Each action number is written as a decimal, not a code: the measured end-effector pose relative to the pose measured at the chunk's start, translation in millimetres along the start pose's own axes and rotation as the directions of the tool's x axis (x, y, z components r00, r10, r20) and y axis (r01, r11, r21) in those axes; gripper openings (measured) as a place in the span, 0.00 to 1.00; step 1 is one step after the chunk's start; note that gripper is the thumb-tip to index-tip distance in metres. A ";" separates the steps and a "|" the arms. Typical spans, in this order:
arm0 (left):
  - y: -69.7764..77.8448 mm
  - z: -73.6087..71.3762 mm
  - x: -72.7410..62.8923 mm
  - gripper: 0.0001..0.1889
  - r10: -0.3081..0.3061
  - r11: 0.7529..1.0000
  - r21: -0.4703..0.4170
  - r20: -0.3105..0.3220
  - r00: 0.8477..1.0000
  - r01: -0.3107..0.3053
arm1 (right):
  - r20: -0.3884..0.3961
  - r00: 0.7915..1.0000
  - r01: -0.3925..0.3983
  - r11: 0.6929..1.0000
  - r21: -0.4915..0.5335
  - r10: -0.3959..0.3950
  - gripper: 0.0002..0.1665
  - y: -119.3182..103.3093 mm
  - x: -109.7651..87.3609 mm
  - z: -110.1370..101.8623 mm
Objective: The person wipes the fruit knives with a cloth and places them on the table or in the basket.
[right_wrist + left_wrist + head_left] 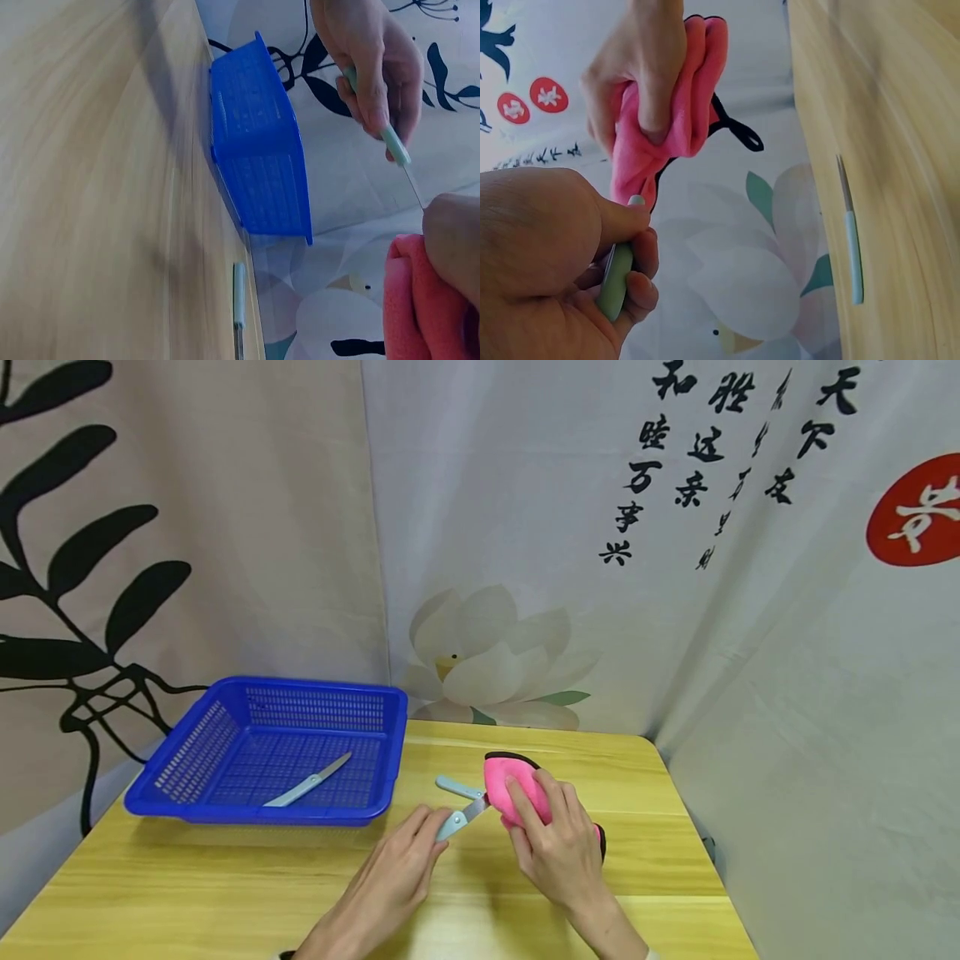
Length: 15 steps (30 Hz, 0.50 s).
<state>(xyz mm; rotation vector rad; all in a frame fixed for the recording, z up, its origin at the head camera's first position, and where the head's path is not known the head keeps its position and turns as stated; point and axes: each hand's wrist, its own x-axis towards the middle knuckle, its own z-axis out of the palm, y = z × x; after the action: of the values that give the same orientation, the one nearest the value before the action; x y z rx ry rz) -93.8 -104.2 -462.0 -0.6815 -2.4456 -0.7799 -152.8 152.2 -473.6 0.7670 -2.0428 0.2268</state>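
Observation:
My left hand [397, 867] grips a small knife [452, 826] by its pale blue-green handle, the blade pointing toward my right hand. A pink cloth [501, 774] with black edging is bunched in my right hand [558, 843], folded over the front of that blade, so the tip is hidden. The right wrist view shows a short stretch of bare blade between the handle [396, 146] and the cloth [409, 300]. Behind the held knife, a second knife [457, 787] of the same kind lies on the table, partly hidden behind the cloth in the head view.
A blue plastic basket [262, 815] stands on the left of the wooden table [187, 893], with another pale-handled knife [302, 788] inside. Printed curtains [517, 510] hang along the table's back and right side. A black loop [744, 135] dangles from the cloth.

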 end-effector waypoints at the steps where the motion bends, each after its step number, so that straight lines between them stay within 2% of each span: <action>1: 0.0 0.1 -0.6 0.19 -0.009 1.000 -0.010 0.001 1.000 0.009 | 0.010 1.000 -0.010 1.000 -0.001 0.010 0.22 2.6 -0.7 0.0; 4: 0.2 -0.6 -1.9 0.19 -0.040 0.998 -0.043 0.008 0.999 0.041 | 0.033 0.998 -0.053 0.999 -0.004 0.053 0.23 10.7 -1.9 -1.2; 7: 0.5 -2.5 -2.0 0.19 -0.078 0.995 -0.066 0.015 0.997 0.079 | 0.039 0.993 -0.108 0.994 0.000 0.108 0.31 16.6 -2.3 -4.2; 9: 0.2 -3.9 -1.6 0.18 -0.106 0.991 -0.079 0.013 0.994 0.106 | 0.034 0.991 -0.132 0.991 0.012 0.132 0.33 17.2 -2.1 -7.1; 12: -1.2 -5.2 -0.5 0.18 -0.136 0.987 -0.079 0.014 0.991 0.137 | 0.015 0.992 -0.128 0.990 0.051 0.127 0.30 11.3 -1.4 -10.9; 15: -2.5 -5.4 0.5 0.18 -0.144 0.986 -0.090 0.002 0.990 0.143 | -0.001 0.996 -0.087 0.992 0.087 0.087 0.23 -1.5 -0.5 -13.4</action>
<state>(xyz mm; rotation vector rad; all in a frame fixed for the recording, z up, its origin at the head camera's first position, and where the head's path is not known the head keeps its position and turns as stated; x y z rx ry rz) -94.1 -109.3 -458.8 -0.5392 -2.4887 -0.9516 -142.4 157.0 -466.6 0.7301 -2.0747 0.3689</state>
